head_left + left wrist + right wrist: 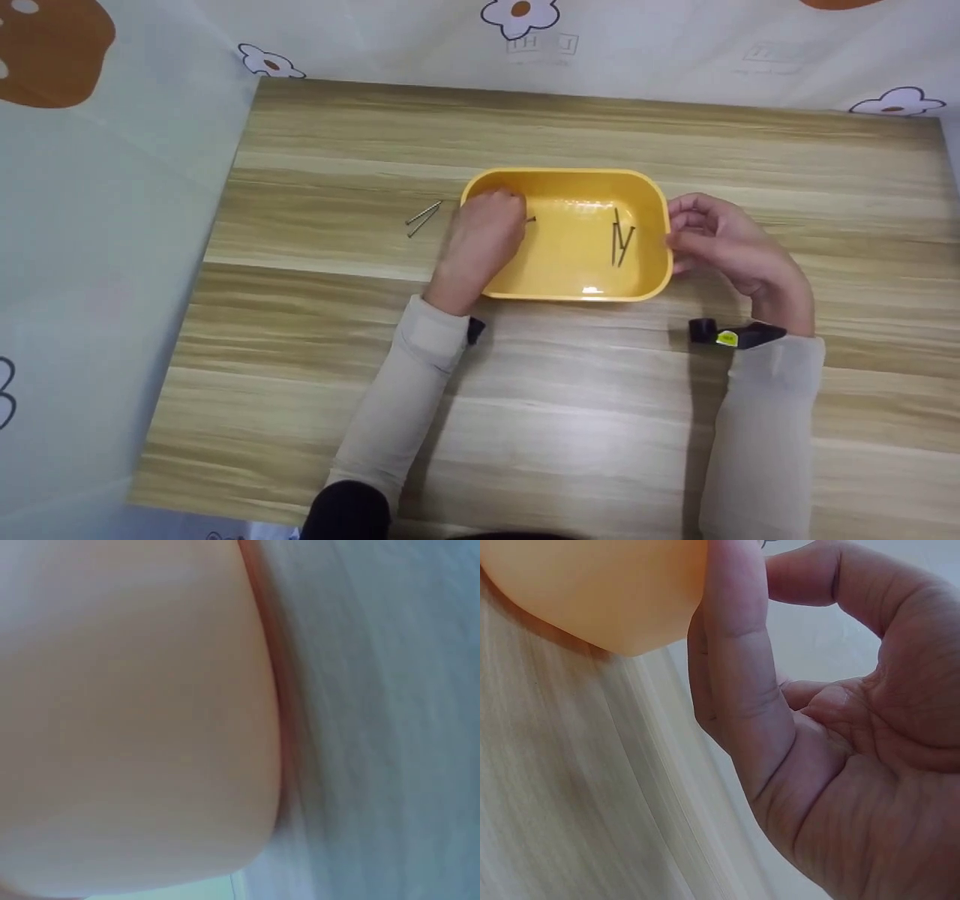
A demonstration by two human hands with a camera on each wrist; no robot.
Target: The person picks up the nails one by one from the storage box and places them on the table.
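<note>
A yellow plastic box (570, 289), open at the top, stands on the wooden table. My left hand (487, 229) reaches over its left end, fingers curled down inside. From beside those fingers pokes the head end of a nail (532, 219); the rest of it is hidden by the hand. Several thin metal nails (622, 240) lie on the box floor towards the right. At the box's right end my right hand (724, 240) holds the wall, thumb at the rim and fingers bent against the outside. In the right wrist view, fingers (739, 637) overlap the box's outer wall (622, 592).
Two more nails (424, 219) lie on the table (315, 360) just left of the box. A pale cloth (390, 45) with flower prints hangs behind the table and along its left side. Each wrist wears a black camera mount (739, 335).
</note>
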